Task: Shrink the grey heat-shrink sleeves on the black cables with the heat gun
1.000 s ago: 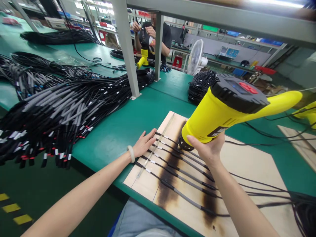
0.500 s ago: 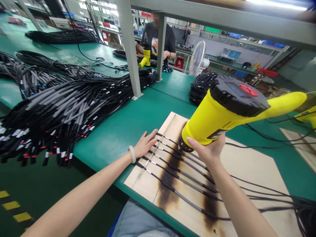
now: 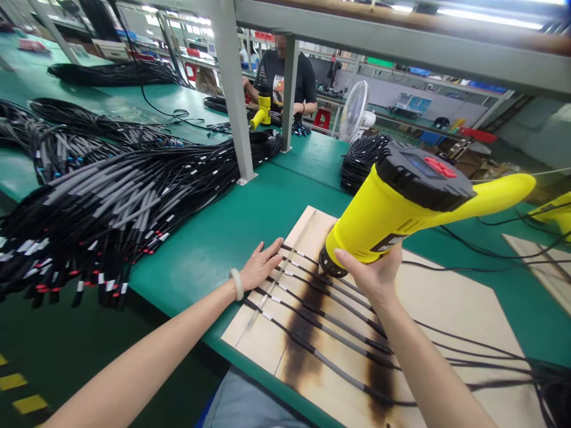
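Note:
My right hand is wrapped round a yellow heat gun with a black top and red buttons. Its nozzle points down at several thin black cables with grey sleeves, laid side by side across a plywood board. I cannot tell whether the nozzle touches them. At the board's left edge my left hand lies flat on the cable ends, fingers stretched out. White labels mark the cables near that hand. Two dark scorch bands run across the wood beneath them.
Large bundles of black cables cover the green bench on the left. A grey post rises from the bench. Behind it, a person works near another yellow heat gun. A white fan stands beyond.
The heat gun's handle end has swung slightly left, its nozzle staying over the same stretch of cables. My left hand keeps its place on the cable ends. The view has shifted a little.

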`<state>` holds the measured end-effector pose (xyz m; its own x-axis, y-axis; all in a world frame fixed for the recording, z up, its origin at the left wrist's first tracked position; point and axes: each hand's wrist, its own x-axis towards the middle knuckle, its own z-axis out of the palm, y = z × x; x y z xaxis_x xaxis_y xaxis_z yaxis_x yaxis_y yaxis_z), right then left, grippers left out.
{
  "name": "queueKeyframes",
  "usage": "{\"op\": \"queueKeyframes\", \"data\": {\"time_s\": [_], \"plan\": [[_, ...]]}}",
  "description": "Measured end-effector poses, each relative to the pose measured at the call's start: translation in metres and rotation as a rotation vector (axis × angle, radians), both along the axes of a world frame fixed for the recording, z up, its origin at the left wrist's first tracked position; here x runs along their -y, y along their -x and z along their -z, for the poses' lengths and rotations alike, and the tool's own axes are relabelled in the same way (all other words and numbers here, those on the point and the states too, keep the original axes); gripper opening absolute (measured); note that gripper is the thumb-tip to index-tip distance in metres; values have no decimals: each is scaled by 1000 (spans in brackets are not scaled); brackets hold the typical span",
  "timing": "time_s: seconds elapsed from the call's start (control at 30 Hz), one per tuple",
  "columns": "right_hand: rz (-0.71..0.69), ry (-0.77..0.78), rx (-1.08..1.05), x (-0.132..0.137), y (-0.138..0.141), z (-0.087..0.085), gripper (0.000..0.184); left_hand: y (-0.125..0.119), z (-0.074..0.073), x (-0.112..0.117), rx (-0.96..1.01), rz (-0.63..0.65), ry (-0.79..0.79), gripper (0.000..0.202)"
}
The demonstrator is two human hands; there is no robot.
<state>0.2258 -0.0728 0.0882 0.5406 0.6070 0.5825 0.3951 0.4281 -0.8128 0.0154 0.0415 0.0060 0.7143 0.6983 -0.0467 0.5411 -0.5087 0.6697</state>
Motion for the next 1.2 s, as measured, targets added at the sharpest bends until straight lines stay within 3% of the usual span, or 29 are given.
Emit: {"op": "queueKeyframes", "data": {"time_s": [0.6,0.87,1.2], "plan": [[42,-21,90,2,7,-8,65,2,-1,0,5,10,5,70],[21,-6,62,7,3,-1,68,0,1,-1,4,7,-1,67],[-52,-153,41,1,19,-22,55,0,-1,0,-10,-1,-6,69]]}}
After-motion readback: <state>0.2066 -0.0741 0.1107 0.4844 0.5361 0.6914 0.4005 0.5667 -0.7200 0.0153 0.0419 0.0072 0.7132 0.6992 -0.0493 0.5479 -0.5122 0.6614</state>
